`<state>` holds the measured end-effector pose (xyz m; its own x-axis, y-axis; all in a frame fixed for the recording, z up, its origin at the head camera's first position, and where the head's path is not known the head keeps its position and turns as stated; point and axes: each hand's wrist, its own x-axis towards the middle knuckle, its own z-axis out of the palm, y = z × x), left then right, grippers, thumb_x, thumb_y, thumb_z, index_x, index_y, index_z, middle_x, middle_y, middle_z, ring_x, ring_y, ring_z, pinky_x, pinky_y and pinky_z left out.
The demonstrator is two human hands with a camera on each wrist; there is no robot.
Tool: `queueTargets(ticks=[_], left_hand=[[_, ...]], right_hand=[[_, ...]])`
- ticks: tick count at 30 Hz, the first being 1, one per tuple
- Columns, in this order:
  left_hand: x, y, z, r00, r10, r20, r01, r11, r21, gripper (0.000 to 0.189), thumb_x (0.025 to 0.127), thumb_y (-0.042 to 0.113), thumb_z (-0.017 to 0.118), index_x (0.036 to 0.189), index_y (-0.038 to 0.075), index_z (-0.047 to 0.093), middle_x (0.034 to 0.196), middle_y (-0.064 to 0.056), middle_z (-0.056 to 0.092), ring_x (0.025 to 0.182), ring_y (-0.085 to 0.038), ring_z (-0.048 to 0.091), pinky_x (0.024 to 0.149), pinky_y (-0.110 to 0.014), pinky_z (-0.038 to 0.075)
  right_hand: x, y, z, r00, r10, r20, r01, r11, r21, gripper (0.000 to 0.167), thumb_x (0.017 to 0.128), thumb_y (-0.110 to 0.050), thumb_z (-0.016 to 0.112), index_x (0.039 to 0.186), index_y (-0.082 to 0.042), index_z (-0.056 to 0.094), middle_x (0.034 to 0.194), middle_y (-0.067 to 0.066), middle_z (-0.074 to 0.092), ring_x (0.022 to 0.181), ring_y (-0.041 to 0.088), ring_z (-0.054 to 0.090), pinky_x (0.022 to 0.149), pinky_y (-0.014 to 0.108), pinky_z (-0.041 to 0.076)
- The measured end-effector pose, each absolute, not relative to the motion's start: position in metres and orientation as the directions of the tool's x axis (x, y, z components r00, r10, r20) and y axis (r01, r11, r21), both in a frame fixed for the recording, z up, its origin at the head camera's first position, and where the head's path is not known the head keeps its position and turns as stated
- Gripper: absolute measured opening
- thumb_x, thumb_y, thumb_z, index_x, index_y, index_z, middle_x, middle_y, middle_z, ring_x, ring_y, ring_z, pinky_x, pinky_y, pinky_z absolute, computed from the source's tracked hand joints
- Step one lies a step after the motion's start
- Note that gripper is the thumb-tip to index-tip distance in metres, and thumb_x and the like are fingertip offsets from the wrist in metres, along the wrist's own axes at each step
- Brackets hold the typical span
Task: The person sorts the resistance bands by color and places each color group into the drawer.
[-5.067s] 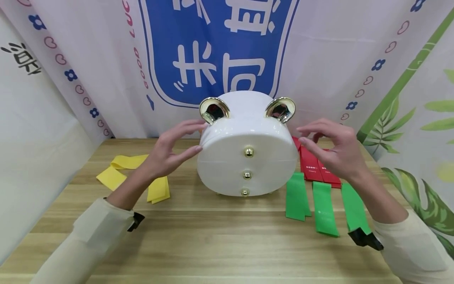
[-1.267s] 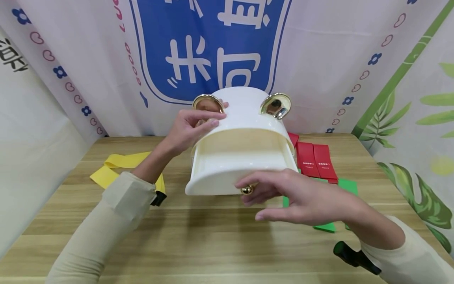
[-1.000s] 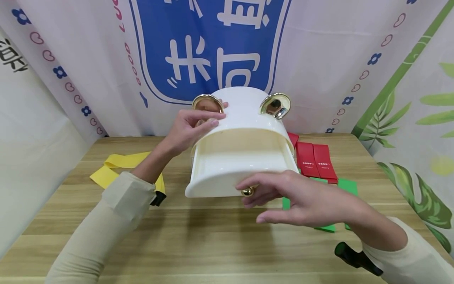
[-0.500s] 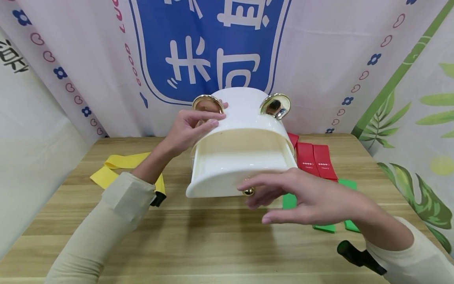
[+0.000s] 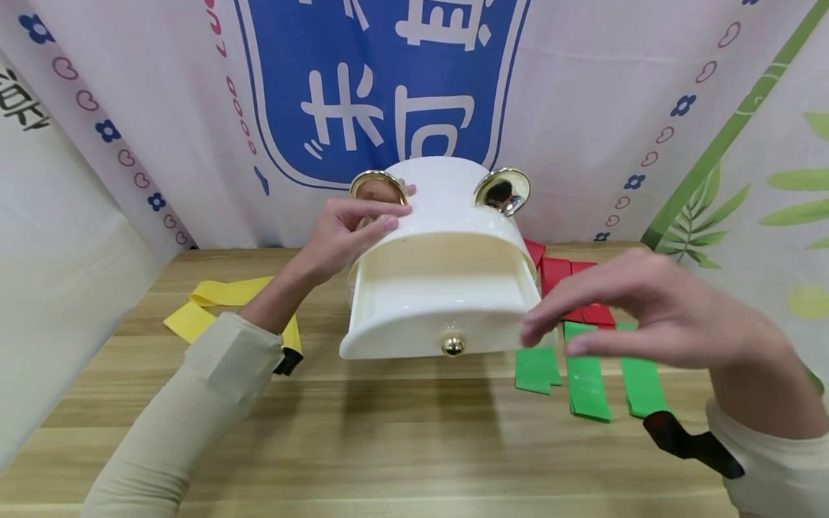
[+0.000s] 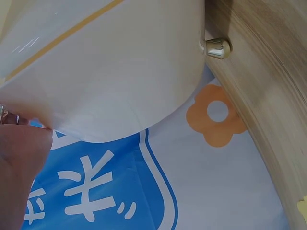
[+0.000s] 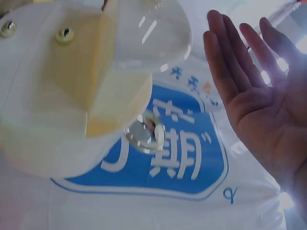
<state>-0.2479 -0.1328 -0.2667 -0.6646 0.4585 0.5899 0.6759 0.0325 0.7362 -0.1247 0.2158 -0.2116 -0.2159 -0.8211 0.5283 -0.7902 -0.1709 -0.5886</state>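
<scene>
A glossy white storage box (image 5: 447,201) with gold ear-shaped ornaments stands on the table. Its top drawer (image 5: 395,334) is pulled out and looks bare inside from the head view; a round gold knob (image 5: 452,345) sits on its front. My left hand (image 5: 343,234) grips the left gold ear (image 5: 378,188), thumb in front and fingertips showing behind it. Off the drawer's right corner, my right hand (image 5: 660,316) hovers above the green bands (image 5: 586,381), holding nothing. In the right wrist view that hand (image 7: 264,100) has its fingers extended, apart from the box (image 7: 33,143).
Red bands (image 5: 557,277) marked with small print lie behind the green ones, partly hidden by the right hand. Yellow bands (image 5: 227,293) lie at the left, partly under the left forearm. A printed cloth (image 5: 570,108) hangs behind the wooden table (image 5: 291,446).
The top drawer, in place 5.1 s ago, has come out. My right hand has left the knob and moved right and up. My left hand stays on the ear over the last second.
</scene>
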Motion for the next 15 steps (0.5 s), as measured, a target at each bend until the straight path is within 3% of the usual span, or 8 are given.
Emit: queueTargets(ticks=[1,3,6,7,9,11,12,15], left_hand=[[-0.248,-0.133,-0.267,-0.671,0.456,0.584,0.671,0.04,0.74,0.024,0.098,-0.001,0.062,0.118,-0.006,0.074,0.138,-0.015,0.066,0.103,-0.01,0.069,0.046,-0.027,0.023],[-0.247,-0.134,-0.266,-0.681,0.454,0.574,0.664,0.053,0.746,0.024,0.098,0.0,0.063,0.118,-0.006,0.075,0.133,-0.014,0.069,0.085,-0.004,0.067,0.046,-0.027,0.023],[-0.247,-0.134,-0.266,-0.695,0.446,0.564,0.657,0.077,0.75,0.024,0.098,0.001,0.063,0.118,-0.004,0.075,0.123,-0.012,0.074,0.051,-0.007,0.038,0.046,-0.026,0.023],[-0.247,-0.134,-0.266,-0.699,0.441,0.563,0.657,0.087,0.748,0.024,0.098,0.002,0.064,0.118,-0.003,0.076,0.116,-0.012,0.076,0.048,-0.009,0.028,0.046,-0.025,0.023],[-0.246,-0.135,-0.266,-0.696,0.447,0.561,0.657,0.084,0.749,0.024,0.098,0.001,0.063,0.118,-0.004,0.075,0.125,-0.012,0.074,0.055,-0.008,0.044,0.048,-0.026,0.024],[-0.246,-0.135,-0.266,-0.698,0.447,0.56,0.656,0.087,0.749,0.024,0.098,0.001,0.063,0.118,-0.004,0.075,0.124,-0.013,0.074,0.06,-0.008,0.046,0.049,-0.026,0.024],[-0.246,-0.135,-0.266,-0.698,0.449,0.558,0.655,0.086,0.751,0.024,0.098,0.001,0.063,0.118,-0.004,0.075,0.133,-0.012,0.07,0.065,-0.008,0.05,0.049,-0.026,0.024],[-0.245,-0.135,-0.266,-0.708,0.442,0.552,0.651,0.106,0.751,0.024,0.098,0.003,0.064,0.119,-0.003,0.075,0.131,-0.011,0.071,0.06,-0.009,0.043,0.049,-0.026,0.024]], right_hand=[[-0.128,0.221,-0.212,-0.228,-0.799,0.557,-0.785,-0.187,-0.591,0.033,0.09,0.012,0.069,0.123,0.007,0.069,0.113,0.016,0.076,0.101,0.023,0.074,0.091,0.029,0.058],[-0.135,0.231,-0.213,-0.276,-0.752,0.598,-0.77,-0.199,-0.606,0.029,0.09,0.015,0.067,0.118,0.012,0.069,0.11,0.018,0.076,0.1,0.024,0.074,0.09,0.027,0.058],[-0.144,0.245,-0.215,-0.394,-0.688,0.61,-0.747,-0.148,-0.649,0.024,0.09,0.017,0.066,0.114,0.016,0.069,0.106,0.017,0.077,0.097,0.022,0.075,0.086,0.025,0.059],[-0.147,0.25,-0.216,-0.435,-0.668,0.604,-0.733,-0.127,-0.668,0.024,0.09,0.018,0.065,0.114,0.017,0.069,0.105,0.017,0.077,0.097,0.022,0.076,0.085,0.024,0.059],[-0.152,0.257,-0.219,-0.522,-0.634,0.571,-0.698,-0.067,-0.713,0.026,0.089,0.022,0.063,0.115,0.018,0.068,0.103,0.016,0.077,0.094,0.021,0.076,0.083,0.025,0.06],[-0.157,0.263,-0.222,-0.595,-0.596,0.539,-0.663,-0.015,-0.749,0.029,0.088,0.025,0.06,0.115,0.018,0.068,0.101,0.015,0.078,0.091,0.021,0.077,0.08,0.025,0.06],[-0.159,0.265,-0.225,-0.621,-0.582,0.525,-0.644,-0.003,-0.765,0.03,0.088,0.027,0.058,0.115,0.018,0.067,0.101,0.015,0.078,0.09,0.021,0.077,0.08,0.026,0.061],[-0.163,0.266,-0.233,-0.66,-0.559,0.502,-0.628,0.044,-0.777,0.034,0.086,0.028,0.058,0.116,0.016,0.068,0.1,0.013,0.077,0.089,0.02,0.076,0.078,0.026,0.061]])
